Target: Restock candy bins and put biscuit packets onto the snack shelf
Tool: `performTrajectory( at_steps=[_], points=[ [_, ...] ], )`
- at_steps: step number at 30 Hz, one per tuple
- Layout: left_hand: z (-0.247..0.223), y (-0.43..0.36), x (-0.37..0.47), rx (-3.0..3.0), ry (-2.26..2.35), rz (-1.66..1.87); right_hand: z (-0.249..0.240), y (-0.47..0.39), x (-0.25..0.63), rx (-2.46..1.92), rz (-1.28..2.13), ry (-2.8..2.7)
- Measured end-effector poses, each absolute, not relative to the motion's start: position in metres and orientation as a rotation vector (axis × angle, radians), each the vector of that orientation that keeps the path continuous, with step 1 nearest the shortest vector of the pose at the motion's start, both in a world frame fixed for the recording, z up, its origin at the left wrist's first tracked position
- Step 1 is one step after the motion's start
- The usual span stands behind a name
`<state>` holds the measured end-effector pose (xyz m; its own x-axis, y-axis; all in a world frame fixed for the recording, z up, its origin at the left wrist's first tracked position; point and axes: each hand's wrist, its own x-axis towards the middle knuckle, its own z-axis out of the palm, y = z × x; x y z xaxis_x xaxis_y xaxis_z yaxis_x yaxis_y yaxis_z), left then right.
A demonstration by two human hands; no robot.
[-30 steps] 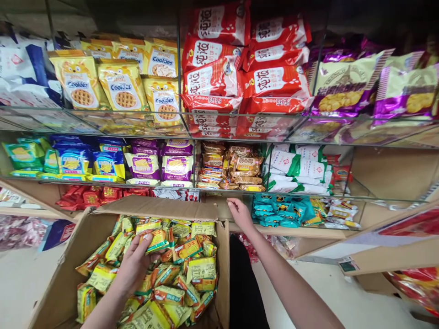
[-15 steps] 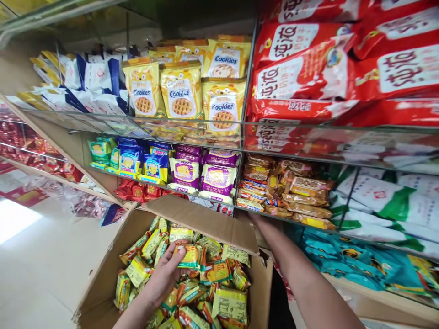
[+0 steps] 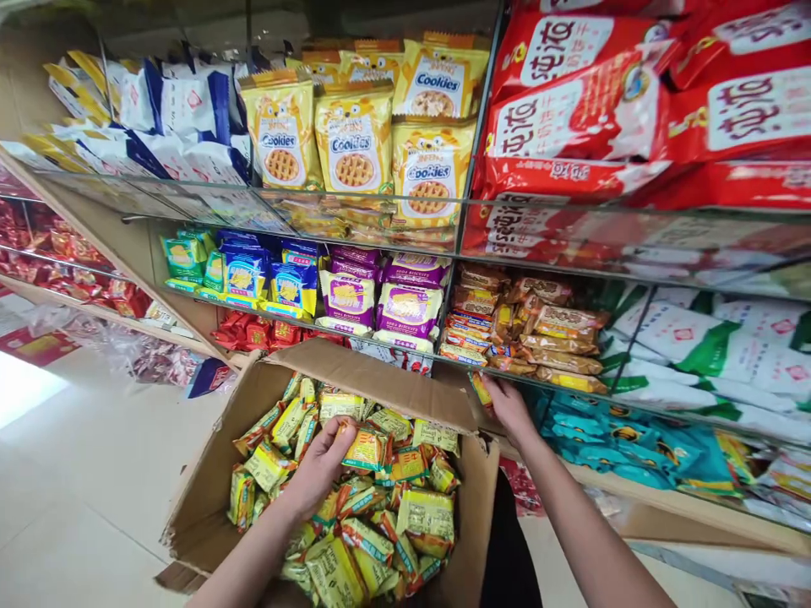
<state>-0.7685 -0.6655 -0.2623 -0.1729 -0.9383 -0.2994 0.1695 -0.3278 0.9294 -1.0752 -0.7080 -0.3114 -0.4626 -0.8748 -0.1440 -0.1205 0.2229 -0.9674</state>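
Observation:
An open cardboard box holds several small yellow, orange and green snack packets. Over its contents, my left hand is closed on the edge of one yellow-orange packet. My right hand is beyond the box's right side, just below the glass shelf edge, with its fingers closed on a small yellow-orange packet. Brown snack packs lie on the shelf just above the right hand.
Glass shelves hold yellow cookie bags, red bags, purple biscuit packs and white-green bags. Teal bags lie lower right. Plastic-wrapped packets are beside the tiled floor.
My right hand has come out from under the shelf edge and now shows a packet in its fingers. My left hand stays on its packet over the box. The view has shifted slightly.

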Motion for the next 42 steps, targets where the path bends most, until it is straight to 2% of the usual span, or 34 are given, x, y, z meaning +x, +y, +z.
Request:
performTrajectory(
  at_steps=[4, 7, 11, 15, 20, 29, 36, 42],
  points=[
    [-0.254, -0.66, -0.769, 1.195, -1.172, -1.565, -0.29, -0.635, -1.077, -0.497, -1.489, 1.459],
    [-0.244, -0.653, -0.78, 1.15, -1.216, -1.589, -0.267, -0.59, -1.074, -0.388, -1.538, 1.384],
    [-0.222, -0.643, -0.812, 1.122, -1.422, -1.641, -0.239, -0.557, -1.061, -0.466, -1.434, 1.409],
    [-0.207, -0.632, -0.843, 0.967, -1.773, -1.732, -0.226, -0.548, -1.037, -0.755, -1.267, 1.427],
    [-0.219, -0.623, -0.85, 0.954, -1.856, -1.704, -0.23, -0.548, -1.015, -0.967, -1.259, 1.385],
    [-0.249, -0.613, -0.841, 1.028, -1.541, -1.857, -0.257, -0.54, -1.009, -0.817, -1.416, 1.354],
    [-0.252, -0.608, -0.844, 1.014, -1.564, -1.866, -0.266, -0.537, -1.004, -0.645, -1.424, 1.384],
    [-0.255, -0.605, -0.844, 1.11, -1.669, -1.724, -0.271, -0.533, -1.004, -0.617, -1.512, 1.372]
  ],
)
